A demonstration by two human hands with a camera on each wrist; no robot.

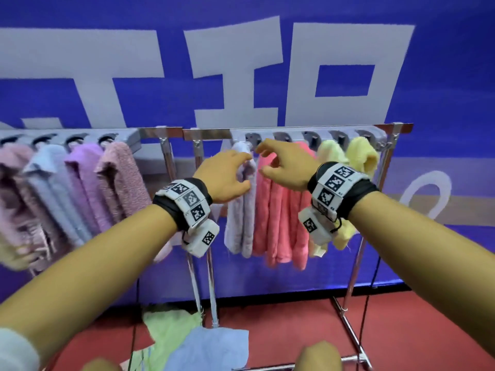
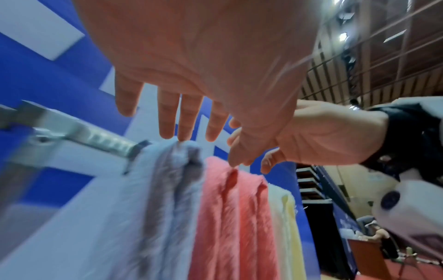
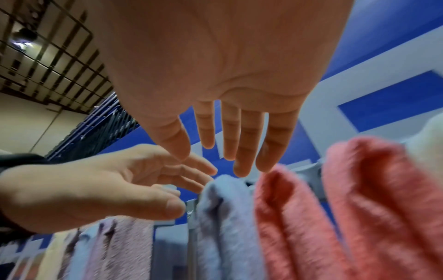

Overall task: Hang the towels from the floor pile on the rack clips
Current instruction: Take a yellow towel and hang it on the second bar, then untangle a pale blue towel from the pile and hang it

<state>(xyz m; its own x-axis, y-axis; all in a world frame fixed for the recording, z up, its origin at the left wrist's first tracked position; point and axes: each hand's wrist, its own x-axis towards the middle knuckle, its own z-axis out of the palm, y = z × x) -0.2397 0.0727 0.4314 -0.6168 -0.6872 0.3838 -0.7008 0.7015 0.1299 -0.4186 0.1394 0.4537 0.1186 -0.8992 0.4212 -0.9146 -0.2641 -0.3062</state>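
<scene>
We see both hands with fingers spread and loose, gripping nothing: the left hand (image 1: 226, 175) and the right hand (image 1: 288, 167) flank the top of the fluffy pale lavender towel (image 1: 242, 210), which hangs from a grey rack clip (image 1: 253, 139), left of the coral-pink towel (image 1: 280, 210). Green and blue floor-pile towels (image 1: 198, 341) lie near us.

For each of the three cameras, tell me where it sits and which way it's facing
Head: worn on the head, looks forward and down at the rack; shows both forearms, left hand, right hand.
Left wrist: under the left palm, looks up along its fingers at the lavender towel.
Right wrist: under the right palm, looks up along its fingers.
Shared: lavender towel and coral towel appear in all three.
</scene>
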